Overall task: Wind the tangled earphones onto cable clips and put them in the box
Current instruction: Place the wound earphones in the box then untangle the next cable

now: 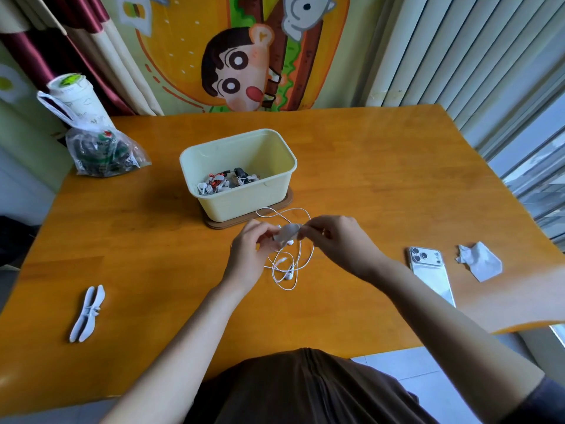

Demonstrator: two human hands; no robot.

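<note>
Orange wood fills most of the view: a broad table (382, 185) set against a cartoon wall hanging (244, 53), with pale vertical blinds (464, 56) on the right. Near the middle stands a cream plastic box (275, 194) on a brown mat (284, 203), already holding several wound earphone sets in white, red and black. At the far left corner sits a clear plastic bag (101, 151) with a paper cup (76, 99) behind it. A white phone (431, 273) lies face down on the right, a crumpled wrapper (481, 261) just beside it. Two spare cable clips (87, 313) lie together near the left front edge. Just in front of the box, the left hand (249, 255) and right hand (336, 243) are close together, both pinching a white cable clip (287, 232) between them. White earphones (289, 266) hang from the clip, their cord looping loose on the table below the hands, with one loop reaching toward the box.
</note>
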